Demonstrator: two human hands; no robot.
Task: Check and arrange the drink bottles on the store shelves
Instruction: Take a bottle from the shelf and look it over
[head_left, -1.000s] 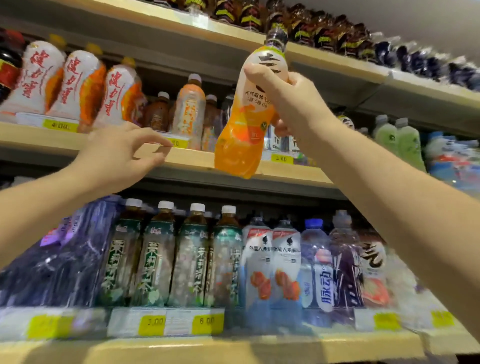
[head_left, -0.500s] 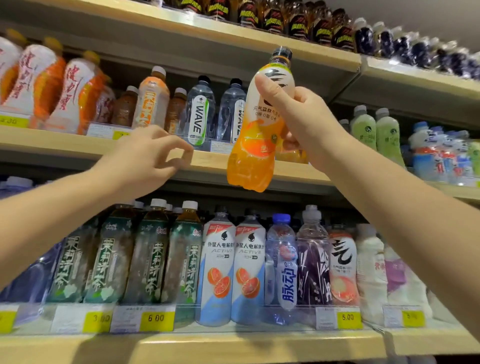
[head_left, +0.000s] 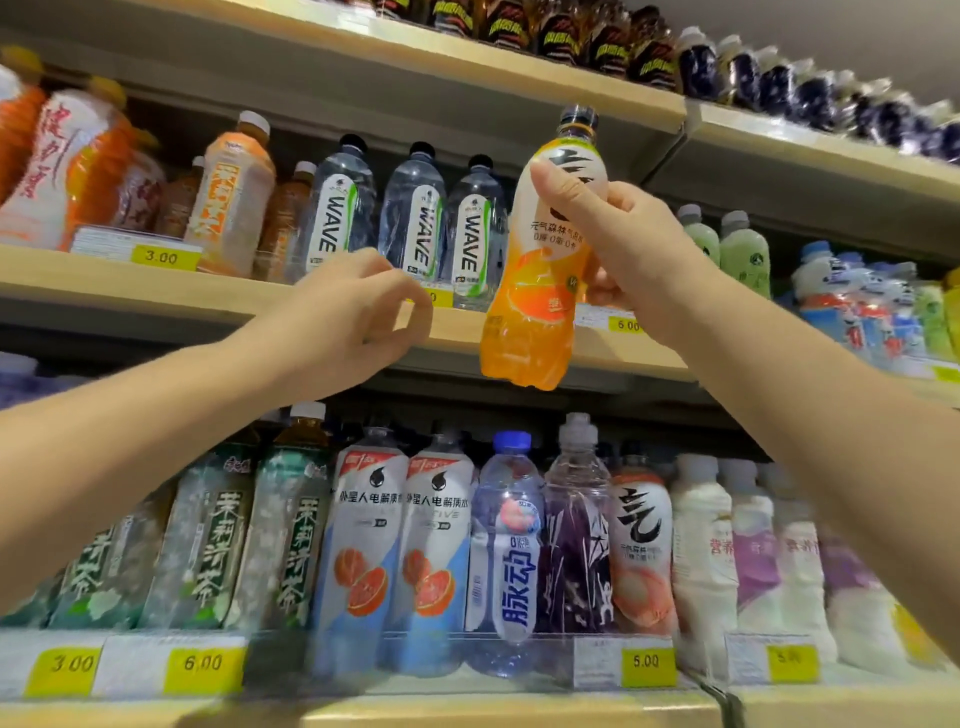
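Right hand (head_left: 634, 249) has fingers and thumb wrapped round the upper label of the orange soda bottle (head_left: 535, 312). It's holding the bottle up in the air at centre-right of the frame, leaning a bit, bottom end in front of the middle shelf's (head_left: 130, 291) edge. Left hand (head_left: 353, 317) is up at centre frame by that same edge, just below the three clear water bottles (head_left: 415, 218), fingers curled in with nothing in them far as I can see.

Bright, even store light. Undersides of shelves (head_left: 130, 280) shadowed; wide-angle bends them at edges. Motion blur on lower-row bottles (head_left: 208, 530) and price tags (head_left: 202, 662); right edge soft.
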